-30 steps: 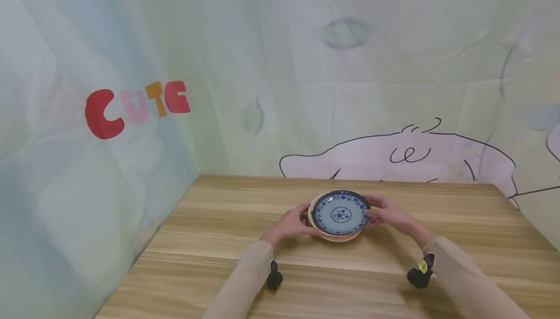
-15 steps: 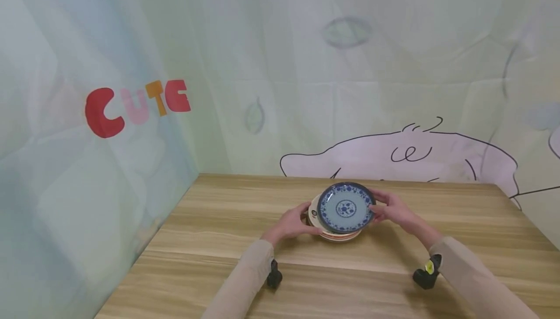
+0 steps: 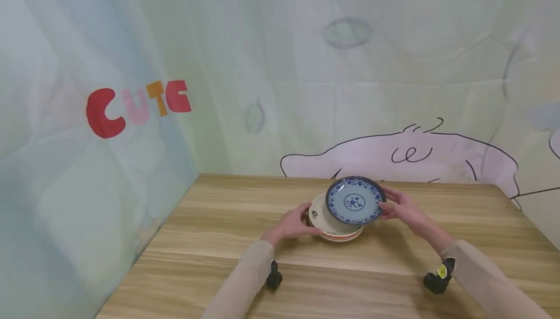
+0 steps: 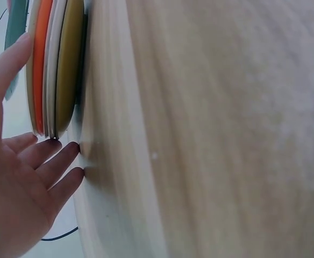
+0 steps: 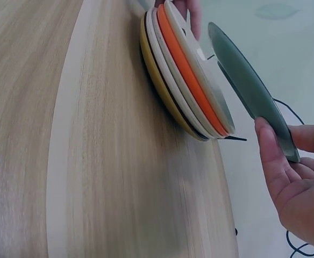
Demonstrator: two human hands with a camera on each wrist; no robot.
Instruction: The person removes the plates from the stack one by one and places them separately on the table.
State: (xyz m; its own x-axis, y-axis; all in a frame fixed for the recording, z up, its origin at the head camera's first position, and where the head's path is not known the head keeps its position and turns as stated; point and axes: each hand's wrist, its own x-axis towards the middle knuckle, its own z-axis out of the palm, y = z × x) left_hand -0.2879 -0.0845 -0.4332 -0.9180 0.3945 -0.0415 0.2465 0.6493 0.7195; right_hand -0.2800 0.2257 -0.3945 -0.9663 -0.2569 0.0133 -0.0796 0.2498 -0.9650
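My right hand (image 3: 404, 209) pinches the right rim of a blue-and-white patterned plate (image 3: 355, 201), thumb on the face and fingers behind. That plate is lifted and tilted, and in the right wrist view its plain green outer side (image 5: 254, 80) stands apart from the pile. Below it lies a stack of plates (image 3: 321, 217), topped by a cream one with a small dark mark. Orange, white and mustard rims (image 5: 178, 70) show at the side. My left hand (image 3: 290, 222) cups the stack's left edge, its thumb at the top rim and its fingertips (image 4: 65, 180) low beside the stack and tabletop.
The stack rests on a wood-grain table (image 3: 210, 241) toward its far side. Behind and to the left hang printed cloth backdrops (image 3: 280, 66), one with colourful letters. Each wrist wears a small black camera (image 3: 437, 280).
My right hand has raised the blue plate off the stack and carried it up and to the right, uncovering more of the cream plate. The left hand has stayed in place.
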